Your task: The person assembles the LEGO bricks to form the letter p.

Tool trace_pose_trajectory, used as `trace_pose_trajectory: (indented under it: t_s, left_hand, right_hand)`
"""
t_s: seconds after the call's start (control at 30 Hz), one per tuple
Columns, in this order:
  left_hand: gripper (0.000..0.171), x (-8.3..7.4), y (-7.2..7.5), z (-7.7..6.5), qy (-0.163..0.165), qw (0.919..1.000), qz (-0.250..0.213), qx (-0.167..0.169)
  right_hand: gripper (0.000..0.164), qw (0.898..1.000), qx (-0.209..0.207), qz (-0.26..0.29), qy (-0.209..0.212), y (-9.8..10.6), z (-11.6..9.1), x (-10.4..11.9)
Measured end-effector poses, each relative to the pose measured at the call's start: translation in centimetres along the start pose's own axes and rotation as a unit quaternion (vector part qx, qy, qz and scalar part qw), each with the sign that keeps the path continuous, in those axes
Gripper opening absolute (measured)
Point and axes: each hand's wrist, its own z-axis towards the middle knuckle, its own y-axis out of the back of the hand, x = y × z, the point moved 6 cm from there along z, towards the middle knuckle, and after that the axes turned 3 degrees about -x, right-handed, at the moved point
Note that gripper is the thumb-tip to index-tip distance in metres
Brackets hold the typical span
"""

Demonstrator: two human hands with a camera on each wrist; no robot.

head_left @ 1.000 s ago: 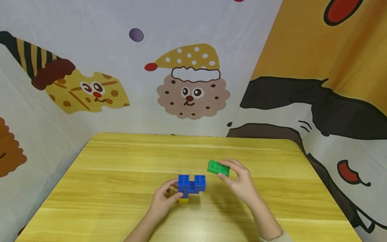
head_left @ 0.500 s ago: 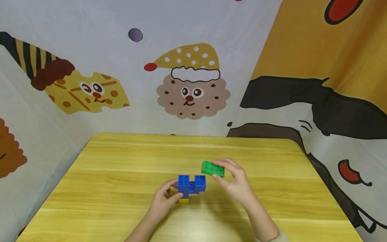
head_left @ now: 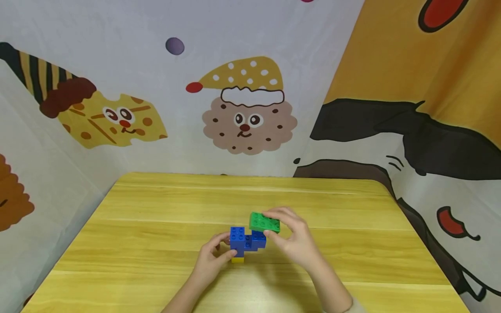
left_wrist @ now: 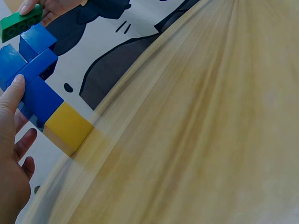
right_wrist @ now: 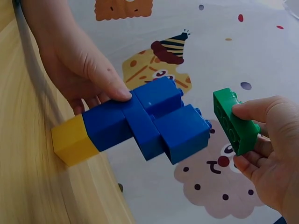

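Note:
A stack of blue building bricks (head_left: 237, 235) stands upright on a yellow brick (right_wrist: 74, 142) on the table. Two blue bricks rise side by side at its top with a gap between them. My left hand (head_left: 210, 257) grips the stack from the left, thumb on the near side; some of its fingers are hidden behind. Between thumb and fingers, my right hand (head_left: 295, 241) pinches a green brick (head_left: 259, 221), studs up. That brick hovers above the right-hand blue top brick (right_wrist: 184, 133); the right wrist view shows a gap between them.
The wooden table (head_left: 156, 208) spreads around both hands, its far edge against a cloth backdrop (head_left: 156, 161) printed with cartoon figures. More of the backdrop hangs along the left and right sides.
My right hand has moved left with the green brick, from right of the stack to above its right top brick. My left hand and the stack have stayed in place.

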Motion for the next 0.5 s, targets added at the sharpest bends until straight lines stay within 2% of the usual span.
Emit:
trace_pose_trajectory:
  t_s: [0.27, 0.5]
  left_hand:
    - [0.038, 0.0, 0.2, -0.1, -0.017, 0.9995, -0.022, 0.016]
    - [0.038, 0.1, 0.1, -0.1, -0.020, 0.9996, -0.015, 0.011]
  right_hand:
    - [0.041, 1.000, 0.015, 0.003, 0.013, -1.1, 0.1, 0.6]
    - [0.041, 0.999, 0.031, 0.011, 0.017, -1.9, 0.2, 0.9]
